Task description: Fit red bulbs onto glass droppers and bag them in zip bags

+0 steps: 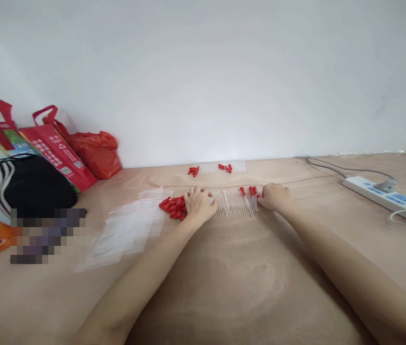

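Note:
A row of thin clear tubes [229, 203] lies side by side on the wooden table, several with red rubber caps [250, 190] at the right end. My left hand [200, 204] rests over the row's left end, beside a pile of loose red caps [174, 207]; its fingers point down, and whatever is under them is hidden. At the row's right end is my right hand [273, 197], fingers closed by a red cap that shows partly at the fingertips. Clear plastic bags [127, 230] lie overlapping left of the pile.
Farther back on the table [224, 297] lie another clear bag [239, 166] and small red caps [193, 170]. Shopping bags [59, 153], a red plastic bag [98, 153] and a black bag [40, 187] stand left. A white power strip [391, 197] with cables lies right.

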